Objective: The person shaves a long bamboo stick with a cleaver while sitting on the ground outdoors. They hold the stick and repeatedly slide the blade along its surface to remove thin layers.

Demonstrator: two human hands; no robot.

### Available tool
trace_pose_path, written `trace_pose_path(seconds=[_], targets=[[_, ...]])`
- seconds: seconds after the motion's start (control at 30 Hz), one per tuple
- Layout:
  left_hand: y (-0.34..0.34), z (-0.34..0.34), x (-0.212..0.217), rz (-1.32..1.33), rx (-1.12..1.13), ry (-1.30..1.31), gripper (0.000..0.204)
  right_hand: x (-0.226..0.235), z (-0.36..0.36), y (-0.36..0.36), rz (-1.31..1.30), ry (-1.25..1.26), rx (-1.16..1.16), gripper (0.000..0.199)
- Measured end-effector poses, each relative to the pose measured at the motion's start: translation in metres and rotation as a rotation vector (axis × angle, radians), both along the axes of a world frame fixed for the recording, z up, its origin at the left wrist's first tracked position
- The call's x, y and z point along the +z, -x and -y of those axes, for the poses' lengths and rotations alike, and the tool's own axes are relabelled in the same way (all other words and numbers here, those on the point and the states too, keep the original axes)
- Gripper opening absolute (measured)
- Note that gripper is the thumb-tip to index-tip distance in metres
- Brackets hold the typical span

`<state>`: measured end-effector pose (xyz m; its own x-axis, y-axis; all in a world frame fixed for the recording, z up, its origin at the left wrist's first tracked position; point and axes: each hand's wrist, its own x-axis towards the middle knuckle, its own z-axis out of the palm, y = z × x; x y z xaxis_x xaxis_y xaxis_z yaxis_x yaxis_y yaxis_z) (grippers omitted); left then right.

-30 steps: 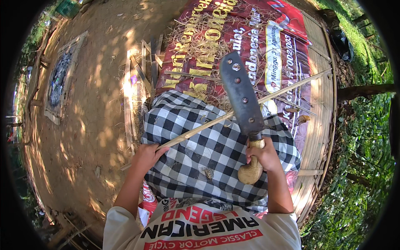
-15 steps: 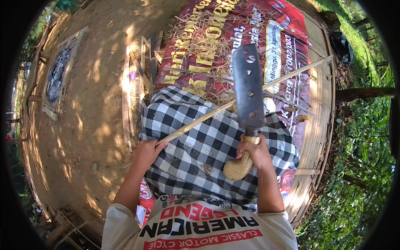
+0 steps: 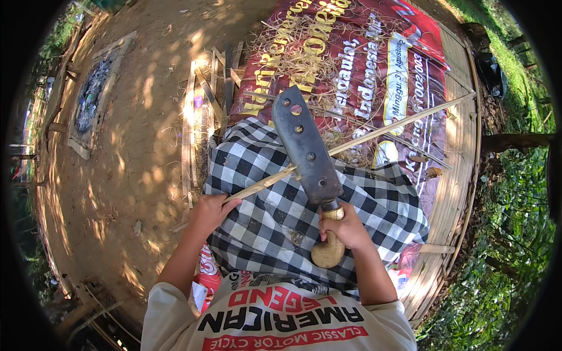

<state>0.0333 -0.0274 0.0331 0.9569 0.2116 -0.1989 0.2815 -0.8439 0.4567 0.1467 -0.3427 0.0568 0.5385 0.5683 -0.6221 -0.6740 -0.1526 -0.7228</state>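
My left hand [image 3: 212, 214] clamps the strip [image 3: 260, 185] at eight o'clock; my right hand [image 3: 344, 227] grips the knife [image 3: 305, 146], blade toward eleven.

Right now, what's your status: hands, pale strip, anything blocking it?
Left hand grips pale strip. Right hand closed around knife handle. Dark blade crosses strip, hiding part of it; contact unclear.
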Motion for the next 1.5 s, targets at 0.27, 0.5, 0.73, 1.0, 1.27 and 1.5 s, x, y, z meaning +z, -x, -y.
trace_pose_path(seconds=[0.27,0.5,0.73,1.0,1.27,1.5], targets=[[-0.006,0.010,0.001,0.005,-0.006,-0.033,0.052,-0.004,0.000,0.002,0.054,0.054,-0.118,0.017],[-0.004,0.012,0.000,0.034,-0.022,-0.044,0.050,0.005,0.005,-0.006,-0.030,-0.023,-0.212,0.016],[-0.002,0.005,-0.003,0.011,-0.031,-0.031,0.052,0.000,-0.001,0.007,-0.082,0.011,-0.009,0.014],[-0.004,0.008,0.004,-0.002,-0.045,-0.031,0.052,-0.006,-0.013,0.023,-0.068,0.011,-0.010,0.018],[-0.007,0.011,-0.002,0.047,-0.050,-0.051,0.051,-0.005,-0.006,0.019,-0.405,-0.247,-0.119,0.020],[-0.004,0.010,-0.004,0.029,-0.026,-0.012,0.049,0.007,-0.003,0.007,-0.163,-0.166,-0.322,0.015]])
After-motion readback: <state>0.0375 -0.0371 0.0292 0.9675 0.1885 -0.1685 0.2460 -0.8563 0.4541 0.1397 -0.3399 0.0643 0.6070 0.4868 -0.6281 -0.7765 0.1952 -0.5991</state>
